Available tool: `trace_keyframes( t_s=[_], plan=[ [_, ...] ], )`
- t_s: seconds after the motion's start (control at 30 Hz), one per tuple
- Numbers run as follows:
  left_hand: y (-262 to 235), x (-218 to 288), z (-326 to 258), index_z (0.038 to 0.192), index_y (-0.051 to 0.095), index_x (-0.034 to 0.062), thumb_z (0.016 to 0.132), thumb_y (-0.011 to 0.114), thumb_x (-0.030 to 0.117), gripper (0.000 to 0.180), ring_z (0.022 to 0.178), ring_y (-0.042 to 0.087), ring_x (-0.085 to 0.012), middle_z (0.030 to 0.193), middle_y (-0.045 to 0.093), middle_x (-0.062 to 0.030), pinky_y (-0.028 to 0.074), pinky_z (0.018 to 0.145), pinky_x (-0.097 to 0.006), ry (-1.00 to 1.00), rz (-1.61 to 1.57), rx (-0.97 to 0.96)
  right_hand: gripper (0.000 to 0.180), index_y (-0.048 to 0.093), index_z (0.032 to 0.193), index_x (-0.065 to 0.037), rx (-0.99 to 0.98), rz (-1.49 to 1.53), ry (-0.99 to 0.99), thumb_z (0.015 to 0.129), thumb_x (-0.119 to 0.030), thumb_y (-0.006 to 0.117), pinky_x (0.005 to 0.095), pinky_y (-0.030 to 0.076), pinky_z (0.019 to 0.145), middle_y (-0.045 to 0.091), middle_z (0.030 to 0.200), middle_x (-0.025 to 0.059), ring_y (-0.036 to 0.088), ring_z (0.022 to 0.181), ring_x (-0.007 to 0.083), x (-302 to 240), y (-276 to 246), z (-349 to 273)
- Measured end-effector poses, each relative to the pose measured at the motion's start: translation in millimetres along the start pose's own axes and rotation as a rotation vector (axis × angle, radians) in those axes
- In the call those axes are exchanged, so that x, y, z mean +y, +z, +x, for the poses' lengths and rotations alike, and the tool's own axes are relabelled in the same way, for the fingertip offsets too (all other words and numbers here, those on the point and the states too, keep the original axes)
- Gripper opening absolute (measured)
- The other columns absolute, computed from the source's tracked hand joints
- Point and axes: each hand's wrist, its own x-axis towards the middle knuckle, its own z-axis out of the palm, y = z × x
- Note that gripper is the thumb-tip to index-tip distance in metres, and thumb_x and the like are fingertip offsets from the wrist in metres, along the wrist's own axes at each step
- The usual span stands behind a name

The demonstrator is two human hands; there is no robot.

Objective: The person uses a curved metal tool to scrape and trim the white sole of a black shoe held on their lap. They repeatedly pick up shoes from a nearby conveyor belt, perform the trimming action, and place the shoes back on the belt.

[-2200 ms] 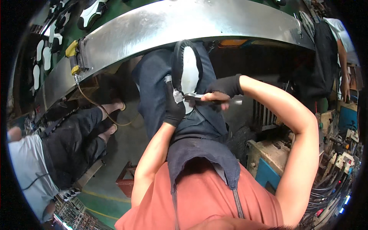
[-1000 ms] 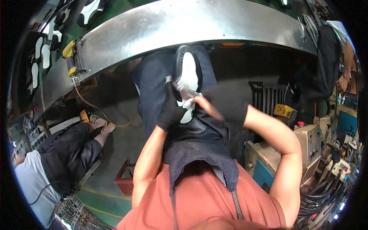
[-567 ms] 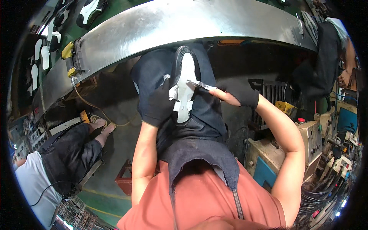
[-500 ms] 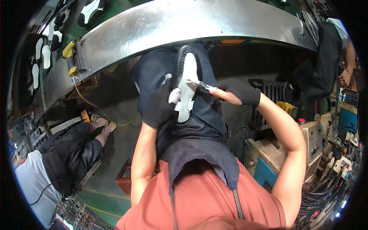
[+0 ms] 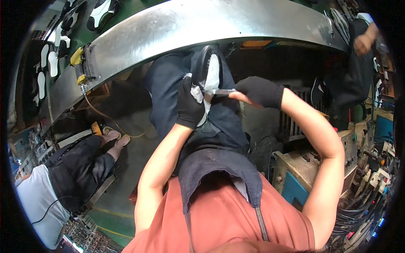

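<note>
Your left hand (image 5: 190, 105), in a black glove, has its fingers wrapped around a black-and-white shoe (image 5: 207, 71) propped on your lap, just below the front edge of the metal surface (image 5: 168, 29). Your right hand (image 5: 258, 90), also gloved, pinches a small metal blade (image 5: 221, 91) whose tip touches the shoe's sole.

Your lap (image 5: 219, 126), covered by a dark blue apron, carries the shoe (image 5: 209, 69), which lies along it with the white sole up and the toe pointing away from you. Beyond your knees runs a long curved metal bench edge (image 5: 202, 23). Behind it, a green belt (image 5: 90, 36) carries several shoe parts: white soles (image 5: 44, 63) lying flat at the far left, and black-and-white shoes (image 5: 99, 8) near the top. A yellow box (image 5: 76, 57) sits at the metal edge's left end.
</note>
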Motion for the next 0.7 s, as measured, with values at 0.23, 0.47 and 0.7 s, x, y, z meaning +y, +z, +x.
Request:
trace_keyframes(
  t_s=[0.23, 0.47, 0.7],
  plan=[
    [-19, -1, 4, 0.132, 0.027, -0.0044, 0.091, 0.051, 0.022, 0.054, 0.104, 0.053, -0.0350, 0.118, 0.050, -0.0235, 0.042, 0.092, -0.040, -0.231, -0.215, -0.190, 0.042, 0.063, 0.079, 0.000, 0.023, -0.254, -0.001, 0.087, -0.041, 0.054, 0.0438, 0.048, 0.058, 0.061, 0.071, 0.0221, 0.063, 0.066, 0.0355, -108, 1, -1],
    [-44, -12, 23, 0.129, 0.044, 0.0041, 0.101, 0.031, 0.034, 0.043, 0.102, 0.053, -0.0150, 0.114, 0.055, -0.0063, 0.040, 0.094, -0.028, -0.648, -1.178, -0.372, 0.044, 0.062, 0.090, -0.001, -0.023, 0.162, 0.232, 0.096, -0.039, 0.041, 0.0408, 0.047, 0.065, 0.061, 0.076, 0.0228, 0.061, 0.069, 0.0361, -39, 22, -12],
    [-33, -4, 19, 0.131, 0.043, 0.0020, 0.100, 0.033, 0.036, 0.047, 0.106, 0.054, -0.0206, 0.119, 0.056, -0.0115, 0.042, 0.092, -0.031, -0.527, -0.784, -0.303, 0.045, 0.061, 0.078, 0.001, 0.117, 0.043, 0.232, 0.092, -0.039, 0.046, 0.0460, 0.047, 0.062, 0.060, 0.075, 0.0234, 0.060, 0.069, 0.0404, -56, -3, 8]
  ],
)
